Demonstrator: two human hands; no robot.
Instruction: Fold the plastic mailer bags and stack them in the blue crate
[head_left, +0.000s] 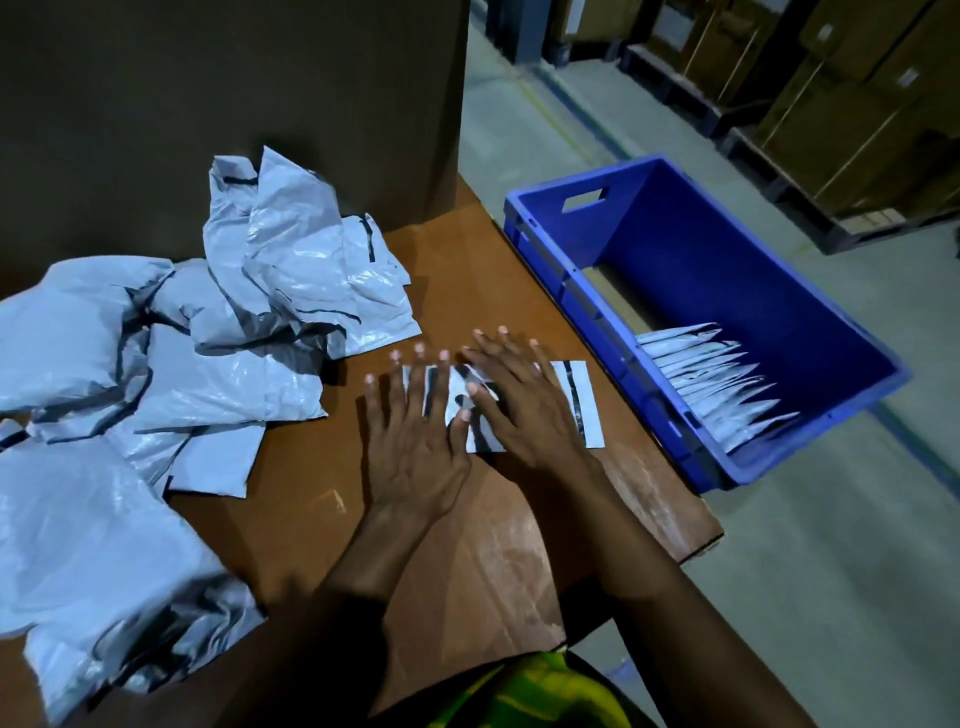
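Both palms lie flat, fingers straight, gripping nothing: our left hand (410, 441) and right hand (524, 410) press the folded mailer bag (586, 410) on the table (301, 499) (blue crate (727, 249) just beside). We should smooth outward firmly, setting the crease.

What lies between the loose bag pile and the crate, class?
The head view shows a part-folded bag on the table, pressed flat by the left hand and right hand.
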